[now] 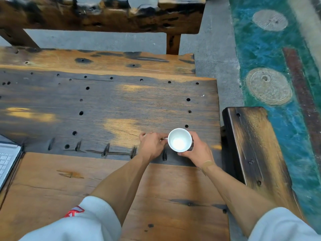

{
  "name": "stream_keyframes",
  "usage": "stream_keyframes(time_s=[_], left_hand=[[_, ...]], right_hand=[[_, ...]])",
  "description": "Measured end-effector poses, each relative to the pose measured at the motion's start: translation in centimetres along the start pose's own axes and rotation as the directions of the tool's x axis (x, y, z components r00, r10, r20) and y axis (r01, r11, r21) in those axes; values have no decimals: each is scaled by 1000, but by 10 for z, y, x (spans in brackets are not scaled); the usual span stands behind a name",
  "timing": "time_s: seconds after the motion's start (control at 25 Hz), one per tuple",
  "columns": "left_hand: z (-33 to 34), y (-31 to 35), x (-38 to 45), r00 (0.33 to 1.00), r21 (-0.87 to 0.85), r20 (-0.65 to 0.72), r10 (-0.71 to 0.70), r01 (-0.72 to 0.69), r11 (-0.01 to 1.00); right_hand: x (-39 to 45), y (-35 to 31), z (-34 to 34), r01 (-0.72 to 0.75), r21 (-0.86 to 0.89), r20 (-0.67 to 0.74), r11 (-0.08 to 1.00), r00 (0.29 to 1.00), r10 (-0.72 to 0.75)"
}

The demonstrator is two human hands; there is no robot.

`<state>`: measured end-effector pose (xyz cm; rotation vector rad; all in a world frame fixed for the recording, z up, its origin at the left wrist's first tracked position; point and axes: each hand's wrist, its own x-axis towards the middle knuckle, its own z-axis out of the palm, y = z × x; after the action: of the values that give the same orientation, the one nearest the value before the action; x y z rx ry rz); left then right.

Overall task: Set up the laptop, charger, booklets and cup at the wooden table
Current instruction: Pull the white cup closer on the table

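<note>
Both forearms reach forward from pushed-up white sleeves (97, 220), converging near the right end of the tabletop (104, 105).

Left hand (152, 145): palm down, wrist straight, fingers curled in toward the cup's left side. Fingertips pinch at the handle, which is mostly hidden under them; closed on it.

Right hand (198, 150): wrapped around the right and near side of the cup, thumb on the near edge, fingers curving behind the wall. Closed grip on the cup body. A tan adhesive strip (208, 164) sits across the right wrist.

Cup (179, 140): white, upright, mouth toward the camera, interior looks empty and glossy. It sits between the two hands over the dark-stained plank, close to the tabletop's right edge. Cannot tell whether its base rests on the wood or is lifted just clear.

Laptop (7, 157): open, silver, white keyboard partly visible at the left frame edge, on the tabletop, well apart from the cup.

Surroundings: a wooden bench (255, 146) runs beside the right edge of the tabletop; another bench (104, 16) beyond the far side. Painted blue-green floor (271, 54) to the right.
</note>
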<state>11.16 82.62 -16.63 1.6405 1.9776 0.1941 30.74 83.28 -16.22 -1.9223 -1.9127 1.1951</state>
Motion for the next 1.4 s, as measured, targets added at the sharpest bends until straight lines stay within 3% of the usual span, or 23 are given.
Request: stream_keyframes(time_s=[0.48,0.8,1.04,1.4], left_hand=[[29,34,-156,999,-88,37,19,-15,996],[77,33,-233,989,-119,150,21,-4,993],[116,28,-267,963,-68,269,4,15,998],[139,22,-290,942,-27,334,-29,41,999]], right_hand=[[-154,44,-12,34,-114,-34,993,999,-38],[-237,91,13,-48,-93,6,994,999,48],[-273,128,32,-98,-123,59,988,993,106],[-292,152,47,-95,-212,125,973,984,123]])
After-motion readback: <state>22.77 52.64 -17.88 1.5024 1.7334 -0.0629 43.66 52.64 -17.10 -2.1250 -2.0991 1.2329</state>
